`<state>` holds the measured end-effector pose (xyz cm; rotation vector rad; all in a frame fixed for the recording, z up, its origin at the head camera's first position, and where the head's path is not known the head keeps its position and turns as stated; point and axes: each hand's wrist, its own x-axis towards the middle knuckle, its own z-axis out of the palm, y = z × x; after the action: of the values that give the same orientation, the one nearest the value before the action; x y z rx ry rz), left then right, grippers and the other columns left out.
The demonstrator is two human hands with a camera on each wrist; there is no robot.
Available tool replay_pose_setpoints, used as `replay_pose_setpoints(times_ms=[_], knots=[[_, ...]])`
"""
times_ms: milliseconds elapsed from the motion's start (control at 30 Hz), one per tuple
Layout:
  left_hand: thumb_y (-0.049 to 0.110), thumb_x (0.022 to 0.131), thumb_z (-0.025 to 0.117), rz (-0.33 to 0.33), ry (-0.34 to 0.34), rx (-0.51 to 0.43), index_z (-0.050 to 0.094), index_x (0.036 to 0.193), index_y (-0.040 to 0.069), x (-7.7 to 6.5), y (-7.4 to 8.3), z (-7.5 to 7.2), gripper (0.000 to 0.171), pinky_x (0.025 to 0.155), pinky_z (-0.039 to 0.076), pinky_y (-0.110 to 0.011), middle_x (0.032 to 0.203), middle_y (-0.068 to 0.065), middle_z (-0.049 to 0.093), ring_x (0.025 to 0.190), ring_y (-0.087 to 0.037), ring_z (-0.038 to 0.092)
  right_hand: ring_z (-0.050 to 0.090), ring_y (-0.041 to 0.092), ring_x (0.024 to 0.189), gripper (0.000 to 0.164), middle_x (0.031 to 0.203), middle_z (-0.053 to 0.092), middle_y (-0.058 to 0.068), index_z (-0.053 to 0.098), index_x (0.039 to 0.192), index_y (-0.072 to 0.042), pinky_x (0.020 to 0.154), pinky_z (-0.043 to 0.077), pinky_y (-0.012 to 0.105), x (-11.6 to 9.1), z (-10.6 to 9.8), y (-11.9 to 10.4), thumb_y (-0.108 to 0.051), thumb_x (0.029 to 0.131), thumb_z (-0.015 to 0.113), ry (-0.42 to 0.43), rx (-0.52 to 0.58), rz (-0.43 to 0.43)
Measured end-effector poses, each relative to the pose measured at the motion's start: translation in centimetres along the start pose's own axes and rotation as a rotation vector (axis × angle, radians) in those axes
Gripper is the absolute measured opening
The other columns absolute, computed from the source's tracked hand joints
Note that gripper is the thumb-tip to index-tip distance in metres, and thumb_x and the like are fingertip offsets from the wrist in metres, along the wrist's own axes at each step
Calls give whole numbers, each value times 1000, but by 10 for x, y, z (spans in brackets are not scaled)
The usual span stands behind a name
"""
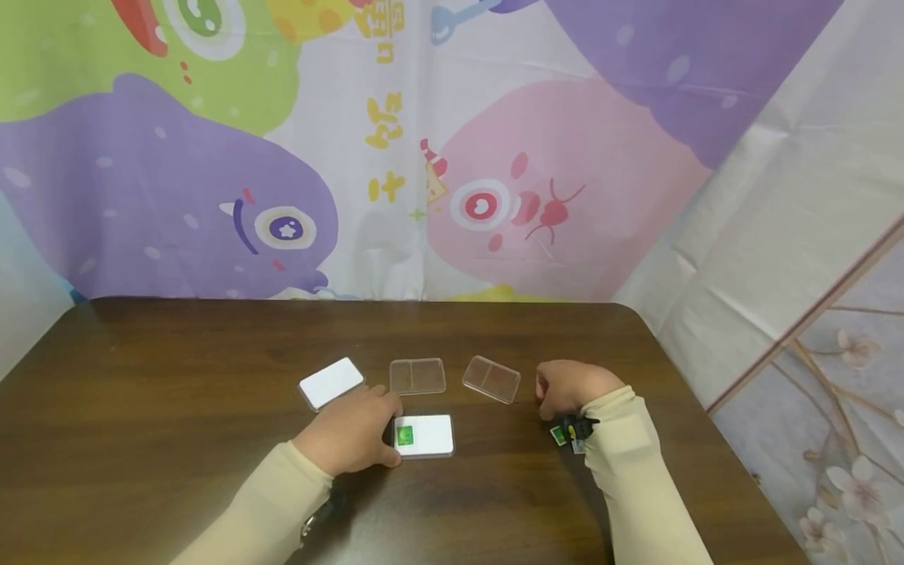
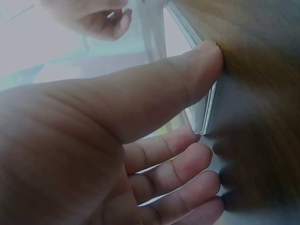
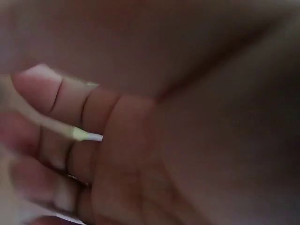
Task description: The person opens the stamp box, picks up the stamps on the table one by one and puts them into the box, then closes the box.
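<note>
My left hand (image 1: 351, 430) holds the left end of a flat clear-edged case (image 1: 432, 435) with a white face. Its thumb lies along the near edge, the index finger at the opposite side, as the left wrist view shows. A small green square (image 1: 405, 435) sits at that case's left end. Further right, my right hand (image 1: 574, 387) has bent fingers above the table; whether anything is between the fingertips is hidden. Small green-and-white pieces (image 1: 559, 435) lie near the right wrist, partly covered by a dark wrist device. In the right wrist view, the palm (image 3: 136, 154) fills most of the picture.
Two clear, divided plastic pieces (image 1: 417, 377) (image 1: 491, 380) lie behind the held case. Another white-faced case (image 1: 332, 383) rests at an angle beyond my left hand. A cartoon cloth (image 1: 395, 259) hangs behind the brown table (image 1: 176, 408).
</note>
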<state>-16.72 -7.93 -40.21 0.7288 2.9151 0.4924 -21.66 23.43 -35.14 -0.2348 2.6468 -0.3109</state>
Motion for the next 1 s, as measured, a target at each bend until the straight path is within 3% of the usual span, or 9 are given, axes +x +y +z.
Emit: replay_pose_setpoints(times_ms=[133, 300, 467, 567, 667, 733, 867, 1000], knots=[[30, 68, 95, -4, -5, 0, 68, 103, 7, 0, 0, 0, 50, 84, 52, -46, 96, -5, 65, 89, -24, 60, 57, 22, 75, 23, 83, 61, 3, 60, 90, -10, 60, 46, 31, 2, 3, 4, -2, 76, 77, -16, -83, 72], [31, 69, 95, -9, -14, 4, 68, 104, 8, 0, 0, 0, 50, 85, 52, -46, 97, -5, 65, 90, -25, 61, 48, 19, 67, 16, 71, 53, 1, 59, 81, -10, 57, 39, 30, 8, 11, 5, 2, 77, 69, -50, -143, 85], [31, 69, 95, -1, -14, 3, 67, 103, 8, 0, 0, 0, 50, 86, 52, -46, 96, -6, 64, 90, -25, 60, 48, 20, 73, 16, 72, 53, 1, 58, 75, -9, 75, 47, 39, 12, 18, 3, 1, 86, 62, -77, -217, 60], [30, 69, 95, 8, -6, 0, 67, 101, 8, 0, -1, 0, 48, 86, 52, -46, 94, -5, 64, 90, -25, 60, 49, 22, 75, 18, 76, 56, 4, 57, 74, -8, 77, 47, 39, 14, 21, 1, 2, 90, 58, -89, -238, 49], [29, 69, 95, 21, -1, 3, 66, 100, 8, 1, -1, 0, 48, 87, 51, -47, 94, -6, 64, 90, -26, 59, 47, 21, 67, 24, 72, 54, 5, 57, 70, -6, 61, 40, 33, 17, 22, 0, 6, 90, 55, -105, -209, 54], [29, 69, 96, 27, 0, 5, 66, 100, 7, 1, -1, 1, 48, 87, 51, -47, 94, -6, 64, 90, -26, 59, 44, 18, 63, 25, 69, 51, 3, 57, 68, -7, 57, 36, 30, 18, 22, 1, 8, 89, 56, -96, -185, 44], [29, 70, 96, 31, -3, 1, 66, 101, 7, 1, -1, 1, 48, 87, 51, -48, 95, -7, 64, 91, -27, 59, 37, 15, 59, 26, 63, 42, -2, 51, 66, -10, 55, 31, 27, 17, 19, 6, 7, 82, 62, -58, -122, 14], [30, 70, 95, 24, -11, -1, 66, 103, 7, 0, -1, 0, 49, 88, 51, -48, 97, -7, 65, 92, -27, 60, 44, 17, 65, 22, 72, 48, 0, 53, 77, -10, 57, 38, 27, 9, 15, 9, 6, 75, 68, -52, -47, 35]])
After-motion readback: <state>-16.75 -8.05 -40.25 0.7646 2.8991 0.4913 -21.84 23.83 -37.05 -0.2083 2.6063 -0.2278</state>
